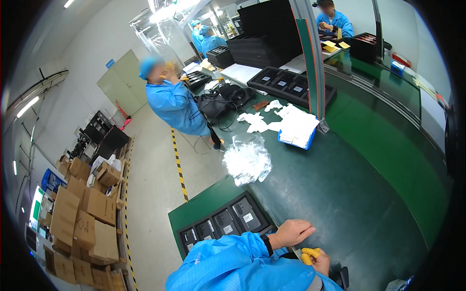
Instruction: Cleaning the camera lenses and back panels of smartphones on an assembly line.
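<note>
My left hand [293, 233], with a black band at the wrist, reaches over the dark green table edge. Its fingers are stretched out and nothing shows in them. Just below it is my right hand [318, 261], with yellow finger covers on some fingers. Those fingers are curled together, and what they hold, if anything, is hidden. Beside my left forearm lies a black tray [264, 213] on a green surface. Several dark flat devices [248, 217] with white labels sit in its compartments, partly covered by my blue sleeve.
On the table [335, 194] lie a heap of clear plastic bags [247, 161], a blue box of white wipes [297, 127], a black bag [213, 105] and another black tray [286, 85]. A grey post [315, 63] rises there. A co-worker in blue [170, 104] stands at far left.
</note>
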### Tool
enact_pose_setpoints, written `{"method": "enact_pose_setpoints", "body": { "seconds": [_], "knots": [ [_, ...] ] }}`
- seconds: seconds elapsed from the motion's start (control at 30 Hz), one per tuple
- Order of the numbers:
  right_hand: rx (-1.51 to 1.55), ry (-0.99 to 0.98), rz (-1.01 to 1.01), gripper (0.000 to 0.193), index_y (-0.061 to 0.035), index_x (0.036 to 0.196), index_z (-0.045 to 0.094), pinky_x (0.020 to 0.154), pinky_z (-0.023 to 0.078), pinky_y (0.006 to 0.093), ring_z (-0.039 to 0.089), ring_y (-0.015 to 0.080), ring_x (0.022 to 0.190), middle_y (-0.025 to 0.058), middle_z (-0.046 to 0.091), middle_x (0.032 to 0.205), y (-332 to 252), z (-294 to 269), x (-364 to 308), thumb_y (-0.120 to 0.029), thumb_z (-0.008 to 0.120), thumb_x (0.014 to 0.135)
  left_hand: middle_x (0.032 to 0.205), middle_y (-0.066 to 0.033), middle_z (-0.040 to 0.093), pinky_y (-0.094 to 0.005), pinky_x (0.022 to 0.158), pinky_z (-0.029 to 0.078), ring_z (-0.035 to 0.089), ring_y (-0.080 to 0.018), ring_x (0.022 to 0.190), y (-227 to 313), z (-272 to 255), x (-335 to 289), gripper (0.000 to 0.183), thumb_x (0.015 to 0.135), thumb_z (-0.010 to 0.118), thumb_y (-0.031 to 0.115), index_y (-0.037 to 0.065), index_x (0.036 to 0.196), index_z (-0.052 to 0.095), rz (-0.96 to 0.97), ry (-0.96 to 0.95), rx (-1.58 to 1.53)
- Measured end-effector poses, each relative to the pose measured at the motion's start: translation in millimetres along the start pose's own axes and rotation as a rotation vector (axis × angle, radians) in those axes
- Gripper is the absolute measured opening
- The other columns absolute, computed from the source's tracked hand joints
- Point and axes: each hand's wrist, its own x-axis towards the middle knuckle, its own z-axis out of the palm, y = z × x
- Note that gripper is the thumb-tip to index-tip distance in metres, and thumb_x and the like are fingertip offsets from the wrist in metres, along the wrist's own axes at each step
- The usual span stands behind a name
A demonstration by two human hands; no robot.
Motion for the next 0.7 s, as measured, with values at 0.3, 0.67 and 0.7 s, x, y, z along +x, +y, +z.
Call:
{"method": "enact_pose_setpoints", "body": {
  "seconds": [0.3, 0.67, 0.7],
  "knots": [
    [0.107, 0.014, 0.042, 0.019, -0.0024, 0.097, 0.075, 0.056, 0.038, 0.0201, 0.047, 0.0049, 0.062, -0.0003, 0.056, 0.076, 9, 2, -2, -0.005, 0.075, 0.078, 0.081, -0.0112, 0.066, -0.0384, 0.067, 0.053, 0.064, -0.0309, 0.074, 2, 2, -1, 0.019, 0.093, 0.059, 0.021, 0.004, 0.085, 0.066, 0.026, 0.023, 0.017],
    [-0.03, -0.007, -0.062, 0.019, -0.0031, 0.097, 0.075, 0.054, 0.038, 0.0216, 0.046, 0.0055, 0.059, 0.0004, 0.056, 0.073, 1, 1, 1, -0.004, 0.075, 0.077, 0.079, -0.0116, 0.064, -0.0387, 0.065, 0.052, 0.063, -0.0311, 0.072, -3, 3, -1, 0.018, 0.092, 0.06, 0.02, 0.004, 0.084, 0.065, 0.033, 0.028, 0.039],
    [-0.05, -0.006, -0.076, 0.019, -0.003, 0.096, 0.075, 0.054, 0.038, 0.0218, 0.046, 0.0056, 0.059, 0.0004, 0.056, 0.073, 3, 0, 1, -0.004, 0.075, 0.077, 0.078, -0.0118, 0.064, -0.0389, 0.064, 0.052, 0.063, -0.0312, 0.072, -2, 3, -1, 0.018, 0.092, 0.06, 0.02, 0.004, 0.083, 0.065, 0.031, 0.036, 0.033]
  ]
}}
